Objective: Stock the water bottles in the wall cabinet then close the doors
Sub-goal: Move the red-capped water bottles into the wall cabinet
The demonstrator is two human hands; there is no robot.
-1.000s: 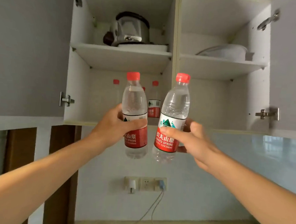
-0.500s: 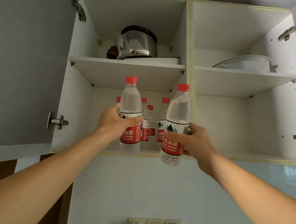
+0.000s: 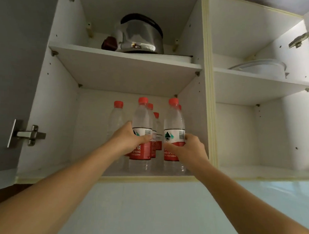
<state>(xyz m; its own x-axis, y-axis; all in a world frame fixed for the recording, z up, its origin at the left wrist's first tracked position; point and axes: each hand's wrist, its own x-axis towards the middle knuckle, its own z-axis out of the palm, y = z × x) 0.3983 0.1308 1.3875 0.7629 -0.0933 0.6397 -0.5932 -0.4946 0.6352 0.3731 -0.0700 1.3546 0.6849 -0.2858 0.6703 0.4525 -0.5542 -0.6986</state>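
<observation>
My left hand grips a clear water bottle with a red cap and red label, standing at the front of the wall cabinet's lower left compartment. My right hand grips a second bottle of the same kind just to its right. Both bottles are upright, and whether their bases touch the shelf floor I cannot tell. Several more red-capped bottles stand behind them, partly hidden. Both cabinet doors are swung open; the left door fills the left edge.
A steel pot sits on the upper left shelf. A white lidded dish sits on the upper right shelf. In the lower right compartment I see nothing. Hinges stick out on both sides. Tiled wall lies below the cabinet.
Both hands have moved up and forward, carrying the two bottles from below the cabinet's edge into the lower left compartment. The view has tilted upward.
</observation>
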